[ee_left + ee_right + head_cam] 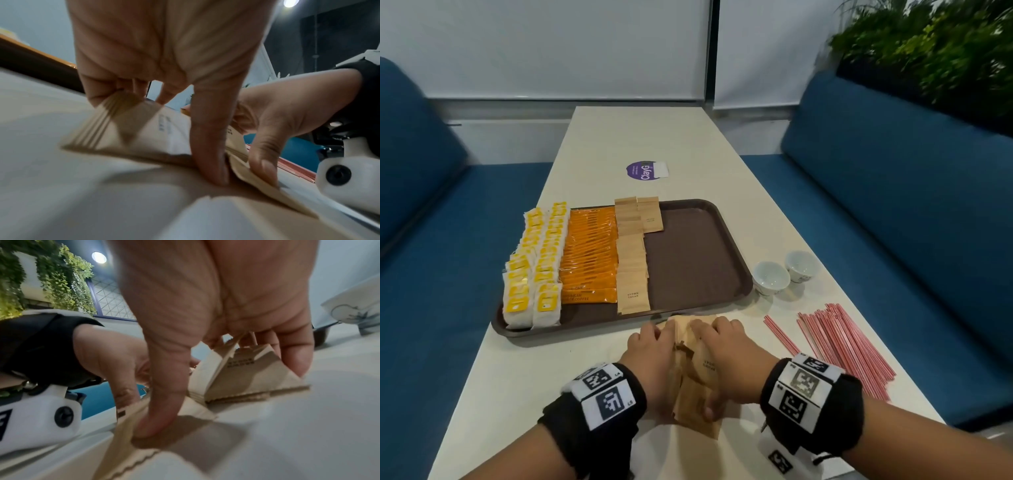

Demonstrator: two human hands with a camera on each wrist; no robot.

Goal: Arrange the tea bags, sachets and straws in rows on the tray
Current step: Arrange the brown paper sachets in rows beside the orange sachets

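A brown tray [688, 260] holds rows of yellow tea bags [534, 274], orange coffee sachets [590, 253] and brown sugar sachets [631, 270]; its right half is bare. In front of the tray, a loose pile of brown sugar sachets [698, 366] lies on the table. My left hand [654, 342] and right hand [722, 339] grip this pile from both sides. The left wrist view shows my left hand [160, 129] with curled fingers and thumb pinching the sachets [144, 129]. My right hand [224, 394] pinches the sachets [246, 379] likewise. Red straws [849, 346] lie at the right.
Two small white cups [770, 277] [802, 265] stand right of the tray, close to the straws. A purple sticker [645, 170] is on the white table [640, 137] beyond the tray. Blue sofas [893, 212] flank the table, and plants [945, 51] are at the back right.
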